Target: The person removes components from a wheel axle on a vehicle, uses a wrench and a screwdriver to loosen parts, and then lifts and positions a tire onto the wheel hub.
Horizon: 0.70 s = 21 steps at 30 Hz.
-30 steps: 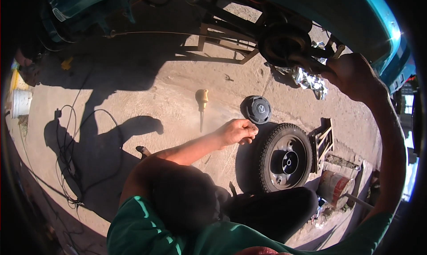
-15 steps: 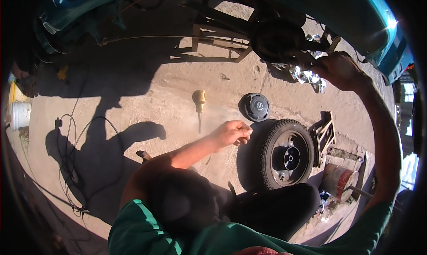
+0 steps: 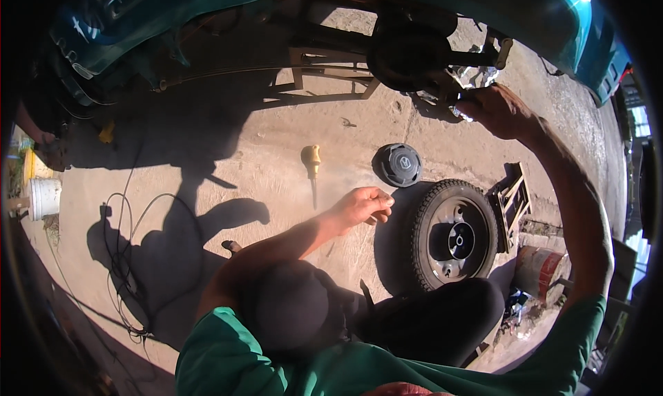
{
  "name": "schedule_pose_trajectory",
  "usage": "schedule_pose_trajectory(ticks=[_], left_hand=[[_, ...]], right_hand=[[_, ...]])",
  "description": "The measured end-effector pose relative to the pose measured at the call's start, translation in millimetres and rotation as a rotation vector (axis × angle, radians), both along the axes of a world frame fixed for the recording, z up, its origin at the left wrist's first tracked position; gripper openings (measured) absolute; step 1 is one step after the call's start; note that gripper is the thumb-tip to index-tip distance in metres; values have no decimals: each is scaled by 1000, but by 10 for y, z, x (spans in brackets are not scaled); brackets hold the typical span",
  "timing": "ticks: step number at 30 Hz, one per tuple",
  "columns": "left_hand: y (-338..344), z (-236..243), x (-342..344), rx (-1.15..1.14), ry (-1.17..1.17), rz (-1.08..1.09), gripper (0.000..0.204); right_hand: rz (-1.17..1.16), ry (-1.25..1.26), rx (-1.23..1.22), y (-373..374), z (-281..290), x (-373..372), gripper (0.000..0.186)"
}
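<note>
My left hand [image 3: 367, 206] is held out over the concrete, fingers curled and pinched together. Whatever it pinches, if anything, is too small to make out. My right hand [image 3: 498, 111] reaches forward, fingers closed, just below a dark round hub [image 3: 407, 57] under the blue-green vehicle. Shadow hides what these fingers grip. A yellow-handled screwdriver [image 3: 311, 162] lies on the ground beyond my left forearm. To its right lies a black round cap [image 3: 401, 165]. A wheel with its tyre [image 3: 456, 235] stands to the right of my left hand, before my knee.
Overhead at the far side hangs the vehicle's blue-green body [image 3: 159, 23]. A metal frame stand [image 3: 514, 206] and a red-and-white can [image 3: 541, 275] lie right of the wheel. Crumpled foil [image 3: 473, 74] is by the hub. A thin cable [image 3: 121, 271] coils at left, near a white bucket [image 3: 45, 196].
The view has shifted slightly. My right hand has come a little left and closer to the underside of the hub. My left hand stays pinched in about the same place.
</note>
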<state>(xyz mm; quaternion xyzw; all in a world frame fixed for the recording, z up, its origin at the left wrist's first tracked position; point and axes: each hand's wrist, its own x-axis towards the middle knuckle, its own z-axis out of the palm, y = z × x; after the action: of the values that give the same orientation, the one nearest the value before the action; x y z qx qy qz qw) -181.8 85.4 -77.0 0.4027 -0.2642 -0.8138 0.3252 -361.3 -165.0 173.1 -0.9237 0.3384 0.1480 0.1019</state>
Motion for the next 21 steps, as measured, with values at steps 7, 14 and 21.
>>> schedule_pose_trajectory(ticks=[7, 14, 21], left_hand=[[69, -116, -109, 52, -120, -84, 38], [497, -1151, 719, -93, -661, 27, 33], [298, -1683, 1211, -128, -798, 144, 27]], right_hand=[[-86, -353, 95, 184, -568, -267, 47], [-90, -519, 75, 427, -730, 26, 41], [-73, -457, -56, 366, -561, -155, 40]])
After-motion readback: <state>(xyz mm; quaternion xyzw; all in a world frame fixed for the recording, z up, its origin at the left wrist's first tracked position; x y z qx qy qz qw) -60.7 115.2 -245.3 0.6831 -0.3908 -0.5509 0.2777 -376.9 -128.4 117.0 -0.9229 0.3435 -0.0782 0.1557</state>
